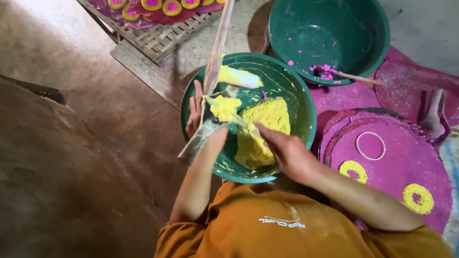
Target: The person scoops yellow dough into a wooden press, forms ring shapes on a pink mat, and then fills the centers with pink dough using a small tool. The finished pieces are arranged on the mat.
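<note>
I am working the yellow paste (263, 134) in the green basin (306, 119) — my right hand (287, 150) is pressing into the soft, sticky lump, fingers loosely curled, while my left hand (197, 112) is closing around the smeared wooden paddle (215, 52). It seems heavy and slippery, so I am scooping from underneath.

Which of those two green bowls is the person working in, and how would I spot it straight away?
Start from the orange shirt at the bottom edge; the round green plastic bowl directly above it is the one. Both hands, left hand and right hand, reach into it. It holds a big lump of yellow paste, whereas the other green bowl behind holds only pink crumbs.
</note>
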